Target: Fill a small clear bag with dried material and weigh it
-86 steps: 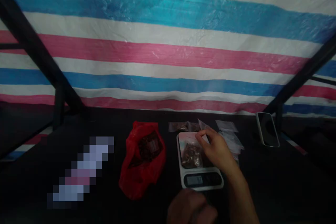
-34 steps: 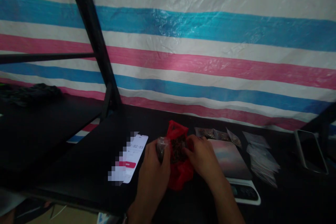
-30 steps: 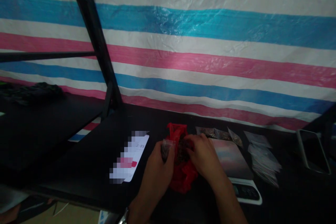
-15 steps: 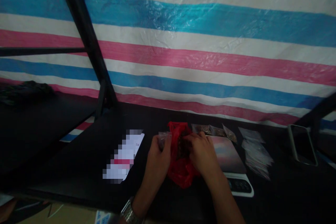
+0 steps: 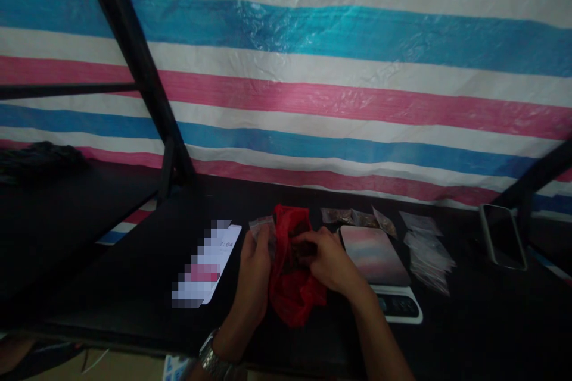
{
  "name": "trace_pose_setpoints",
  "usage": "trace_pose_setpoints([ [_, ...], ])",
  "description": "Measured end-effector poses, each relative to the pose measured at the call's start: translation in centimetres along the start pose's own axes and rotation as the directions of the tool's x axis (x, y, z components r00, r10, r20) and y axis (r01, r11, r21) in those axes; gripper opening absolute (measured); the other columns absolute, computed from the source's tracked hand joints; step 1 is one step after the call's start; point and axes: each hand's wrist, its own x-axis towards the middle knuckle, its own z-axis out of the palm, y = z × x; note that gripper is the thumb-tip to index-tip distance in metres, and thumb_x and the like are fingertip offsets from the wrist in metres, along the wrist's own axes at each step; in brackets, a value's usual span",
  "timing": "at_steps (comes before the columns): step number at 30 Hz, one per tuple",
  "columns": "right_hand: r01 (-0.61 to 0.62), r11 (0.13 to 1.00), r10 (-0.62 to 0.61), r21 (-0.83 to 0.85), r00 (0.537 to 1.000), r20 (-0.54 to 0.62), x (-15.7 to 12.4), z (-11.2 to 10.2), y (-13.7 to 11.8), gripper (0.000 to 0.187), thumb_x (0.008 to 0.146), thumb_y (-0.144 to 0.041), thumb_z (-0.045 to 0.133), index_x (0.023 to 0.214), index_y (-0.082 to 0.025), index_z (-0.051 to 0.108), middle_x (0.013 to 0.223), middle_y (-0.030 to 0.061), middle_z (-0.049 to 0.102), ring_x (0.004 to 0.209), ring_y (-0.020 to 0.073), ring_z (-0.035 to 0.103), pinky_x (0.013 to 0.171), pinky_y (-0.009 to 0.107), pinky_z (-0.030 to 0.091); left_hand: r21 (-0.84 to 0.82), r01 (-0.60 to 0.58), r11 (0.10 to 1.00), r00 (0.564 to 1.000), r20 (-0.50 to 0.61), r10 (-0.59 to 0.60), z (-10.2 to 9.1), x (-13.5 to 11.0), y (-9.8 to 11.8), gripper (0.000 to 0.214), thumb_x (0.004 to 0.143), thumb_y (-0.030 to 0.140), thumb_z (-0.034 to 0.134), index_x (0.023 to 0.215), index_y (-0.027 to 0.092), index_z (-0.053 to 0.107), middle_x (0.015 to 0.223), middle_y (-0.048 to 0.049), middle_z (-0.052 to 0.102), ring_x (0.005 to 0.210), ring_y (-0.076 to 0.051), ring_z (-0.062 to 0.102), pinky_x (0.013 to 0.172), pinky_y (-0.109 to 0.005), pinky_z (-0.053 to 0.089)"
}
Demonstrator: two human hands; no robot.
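Note:
In the head view, my left hand (image 5: 255,268) is closed on a small clear zip bag (image 5: 260,224), holding it upright by the left edge of a red plastic bag (image 5: 295,303). The red bag lies open on the black table, with dark brown pieces (image 5: 291,255) inside, too dim to name. My right hand (image 5: 328,259) reaches into its mouth from the right, fingers curled together among the pieces; whatever they pinch is hidden. Right of that hand sits a digital scale (image 5: 378,259) with a shiny plate. Behind the scale lie several small filled zip bags (image 5: 364,218).
A fanned pile of flat clear bags (image 5: 429,259) lies right of the scale, and a dark-screened phone (image 5: 503,238) farther right. A lit phone (image 5: 223,262) rests at the left. Black metal posts (image 5: 134,59) and a striped plastic sheet (image 5: 335,95) stand behind the table.
The view has shifted slightly. My left hand and the zip bag have moved a little left, away from the pieces, and my right fingers reach over the red bag's contents.

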Motion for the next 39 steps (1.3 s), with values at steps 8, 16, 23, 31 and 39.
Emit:
trace_pose_setpoints([
  [8,0.038,0.86,-0.067,0.509,0.997,0.038,0.4,0.9,1.1,0.044,0.077,-0.007,0.071,0.117,-0.024,0.08,0.115,0.0053,0.082,0.109,0.0251,0.075,0.104,0.042,0.055,0.249,-0.146,0.958,0.988,-0.006,0.152,-1.2,0.3,0.2,0.036,0.093,0.051,0.061,0.109,0.02,0.067,0.101,-0.0047,0.074,0.093,-0.024,0.07,0.086,-0.039,0.056],
  [16,0.173,0.807,-0.038,0.565,0.969,-0.243,-0.1,-1.2,0.5,0.042,0.082,-0.025,0.072,0.124,-0.024,0.076,0.123,0.0059,0.08,0.116,0.026,0.071,0.109,0.045,0.052,0.566,-0.596,0.57,0.779,0.234,0.582,-2.2,0.5,-0.9,0.033,0.095,0.04,0.062,0.123,0.022,0.064,0.124,-0.0116,0.07,0.116,-0.031,0.066,0.102,-0.053,0.053],
  [23,0.331,0.873,-0.23,0.359,0.927,-0.295,-1.8,-2.6,-1.3,0.047,0.088,-0.011,0.064,0.129,-0.031,0.077,0.13,0.0036,0.075,0.124,0.0233,0.066,0.113,0.041,0.048,0.597,-0.752,0.28,0.622,0.502,0.601,-2.4,0.8,-2.0,0.041,0.098,0.027,0.063,0.138,0.022,0.059,0.127,-0.0128,0.071,0.118,-0.032,0.067,0.102,-0.054,0.055],
  [31,0.428,0.898,-0.382,0.104,0.874,-0.299,-1.9,-3.3,-2.2,0.047,0.088,0.003,0.05,0.113,-0.026,0.077,0.121,0.0063,0.077,0.12,0.0224,0.069,0.109,0.041,0.052,0.536,-0.743,0.4,0.666,0.533,0.522,-1.6,1.0,-2.0,0.047,0.09,0.022,0.072,0.136,0.026,0.063,0.125,-0.0095,0.072,0.12,-0.031,0.066,0.103,-0.05,0.054],
  [39,0.466,0.867,-0.393,0.179,0.859,-0.329,-2.0,-3.5,-2.7,0.046,0.094,-0.003,0.054,0.122,-0.031,0.079,0.136,0.0041,0.073,0.128,0.0218,0.066,0.114,0.04,0.05,0.41,-0.66,0.63,0.746,0.458,0.483,-1.9,1.0,-1.4,0.045,0.093,0.023,0.066,0.137,0.03,0.064,0.133,-0.0073,0.067,0.126,-0.027,0.062,0.111,-0.048,0.049],
])
